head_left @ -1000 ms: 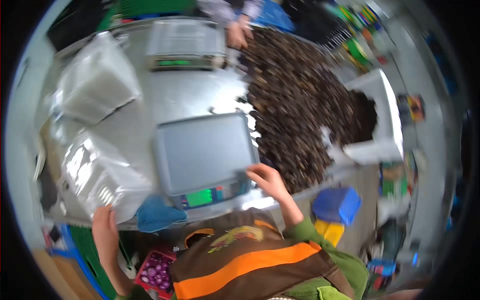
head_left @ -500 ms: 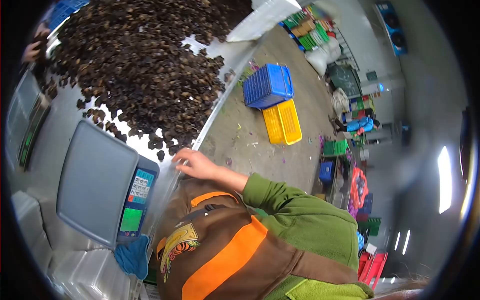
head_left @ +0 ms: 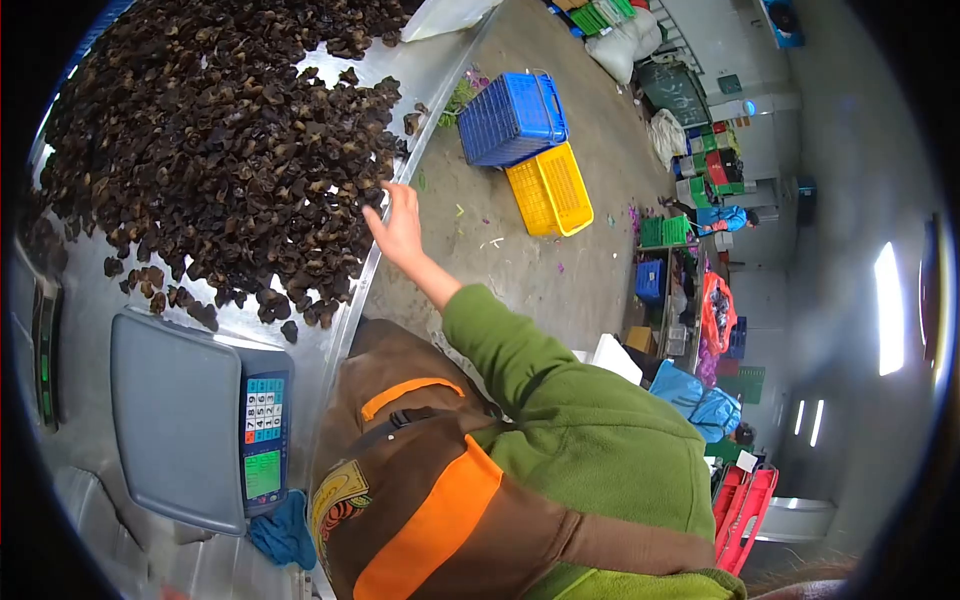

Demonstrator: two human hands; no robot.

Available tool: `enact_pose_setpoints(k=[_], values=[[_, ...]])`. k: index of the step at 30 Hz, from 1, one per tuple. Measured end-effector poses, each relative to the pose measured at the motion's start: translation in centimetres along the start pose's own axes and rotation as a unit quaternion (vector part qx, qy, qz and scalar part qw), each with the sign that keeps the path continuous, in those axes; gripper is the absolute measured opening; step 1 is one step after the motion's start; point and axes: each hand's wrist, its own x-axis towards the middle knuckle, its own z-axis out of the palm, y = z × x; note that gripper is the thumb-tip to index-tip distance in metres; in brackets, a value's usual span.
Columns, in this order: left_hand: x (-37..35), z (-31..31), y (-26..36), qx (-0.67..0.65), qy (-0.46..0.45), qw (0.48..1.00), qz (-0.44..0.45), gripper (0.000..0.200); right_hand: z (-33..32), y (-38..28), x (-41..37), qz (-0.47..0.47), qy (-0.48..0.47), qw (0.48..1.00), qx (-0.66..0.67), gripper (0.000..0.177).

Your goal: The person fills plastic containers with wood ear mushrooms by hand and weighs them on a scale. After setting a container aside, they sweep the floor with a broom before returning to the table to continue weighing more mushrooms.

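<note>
My right hand reaches to the right border of a heap of dark, curled mushroom pieces, by the metal table's raised edge. Between the thumb and the fingertips is a dark mushroom piece. My left hand is not in view. Below the heap lies a scale with a grey tray, which looks bare, a keypad and a lit green display. Several loose pieces are scattered between the heap and the scale.
Blue and yellow crates stand on the floor beyond the table edge. A blue cloth lies below the scale. Another scale is at the far left. A person in blue is in the background.
My right hand has moved from the bare table edge near the scale up to the heap's border. The view has shifted, and the hand seen at the upper left is gone.
</note>
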Motion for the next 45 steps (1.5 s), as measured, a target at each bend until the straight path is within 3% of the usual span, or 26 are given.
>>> enact_pose_setpoints(k=[1,2,3,4,6,10,12,13,16,18,19,22,23,24,26,27,30,33,35,36,38,40,43,45], values=[[1.0,1.6,6.6,0.143,-0.100,0.984,0.028,0.024,0.7,0.1,1.2,0.003,0.001,1.000,0.002,0.061],[-0.7,5.2,3.3,-0.075,-0.178,0.981,0.037,0.015,1.5,0.1,2.1,-0.031,-0.013,0.996,-0.084,0.064],[-3.5,7.5,0.4,-0.092,-0.194,0.976,0.037,0.014,2.2,0.0,2.4,-0.066,-0.027,0.983,-0.170,0.068],[-4.5,9.9,1.1,-0.110,-0.210,0.971,0.035,0.013,2.8,-0.3,2.3,-0.064,-0.027,0.983,-0.170,0.068],[-6.2,12.8,2.0,-0.156,-0.238,0.959,0.013,0.013,3.4,-1.2,1.4,-0.027,-0.135,0.974,-0.180,0.081],[-8.0,15.3,3.2,-0.086,-0.256,0.961,0.063,0.012,2.7,-4.6,-1.9,0.002,-0.194,0.979,-0.066,0.099],[-8.4,15.7,3.9,-0.088,-0.320,0.941,0.061,0.014,2.7,-5.8,-3.6,-0.066,-0.230,0.966,-0.099,0.123],[-8.6,15.8,4.5,-0.098,-0.335,0.937,0.026,0.015,2.6,-6.2,-4.3,-0.080,-0.249,0.958,-0.113,0.126],[-9.3,17.2,4.8,-0.114,-0.329,0.937,0.037,0.014,3.3,-6.4,-4.5,-0.120,-0.269,0.946,-0.138,0.133],[-9.0,17.6,5.2,-0.114,-0.324,0.938,0.039,0.013,4.1,-6.3,-3.7,-0.140,-0.235,0.952,-0.134,0.130],[-8.8,17.6,5.7,-0.120,-0.324,0.937,0.040,0.013,5.3,-6.3,-2.9,-0.143,-0.189,0.967,-0.098,0.119],[-8.3,17.8,6.7,-0.130,-0.324,0.937,0.029,0.011,8.0,-8.1,-0.4,-0.177,-0.158,0.967,-0.092,0.105],[-8.4,18.0,6.7,-0.139,-0.325,0.935,0.031,0.011,8.2,-8.7,0.3,-0.191,-0.178,0.956,-0.135,0.090],[-8.5,18.1,6.8,-0.147,-0.328,0.933,0.034,0.011,8.8,-8.8,0.6,-0.196,-0.178,0.955,-0.130,0.090],[-8.6,17.9,7.3,-0.142,-0.326,0.934,0.030,0.011,10.0,-9.0,0.9,-0.131,-0.198,0.965,-0.112,0.082],[-8.7,17.9,7.6,-0.141,-0.326,0.934,0.030,0.010,10.4,-8.9,1.2,-0.122,-0.182,0.967,-0.133,0.065],[-8.7,17.3,7.5,-0.144,-0.329,0.933,0.020,0.014,9.8,-9.1,2.3,-0.067,-0.176,0.982,-0.021,0.044],[-8.2,16.1,6.9,-0.171,-0.337,0.926,0.019,0.029,9.7,-8.2,2.6,-0.073,-0.173,0.980,0.072,0.044],[-7.6,14.8,7.3,-0.199,-0.302,0.932,0.033,0.052,8.3,-8.2,2.6,-0.095,-0.165,0.970,0.150,0.043],[-7.7,14.5,7.1,-0.195,-0.297,0.935,0.025,0.052,7.5,-9.0,2.4,-0.108,-0.135,0.975,0.140,0.043],[-7.8,13.9,6.5,-0.178,-0.265,0.947,0.019,0.065,5.5,-10.7,1.8,-0.106,-0.147,0.983,-0.009,0.040],[-8.3,13.6,5.5,-0.167,-0.258,0.952,0.003,0.073,4.6,-12.0,2.1,-0.137,-0.111,0.984,-0.005,0.040],[-8.5,13.4,4.8,-0.157,-0.218,0.963,-0.033,0.099,3.2,-16.1,1.9,-0.164,-0.102,0.976,0.102,0.034],[-8.1,13.4,5.0,-0.150,-0.198,0.968,-0.032,0.104,2.9,-19.8,1.1,-0.216,-0.117,0.954,0.170,0.028]])
